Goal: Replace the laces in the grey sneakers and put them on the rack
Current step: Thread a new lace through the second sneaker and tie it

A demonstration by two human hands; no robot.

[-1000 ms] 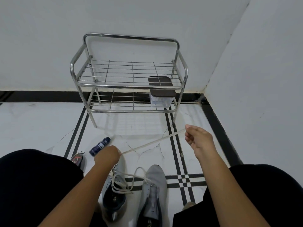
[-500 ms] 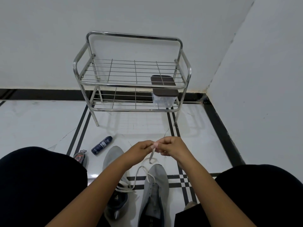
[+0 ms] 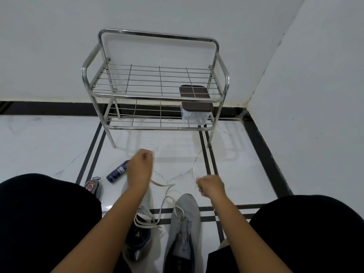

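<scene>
Two grey sneakers stand on the floor between my knees. The left sneaker point(image 3: 140, 233) is partly hidden under my left forearm, and the right sneaker point(image 3: 185, 211) lies beside it. A cream lace point(image 3: 164, 201) runs loosely from the right sneaker's eyelets, over the left sneaker, up to my left hand point(image 3: 140, 168). That hand is closed on the lace, and a small tip shows at the fingers. My right hand point(image 3: 210, 187) hovers above the right sneaker's toe as a fist with no lace visible in it. The steel rack point(image 3: 157, 96) stands against the wall ahead.
A clear box with a brown lid point(image 3: 197, 108) sits on the right of the rack's lower shelf. A blue can point(image 3: 117, 172) and a small dark red-marked object point(image 3: 92, 186) lie on the tiles left of the sneakers. A wall closes the right side.
My hands, joined on the lace half a second ago, have separated. The left went up and left with the lace, and the right dropped back to the right without it. The lace hangs slack.
</scene>
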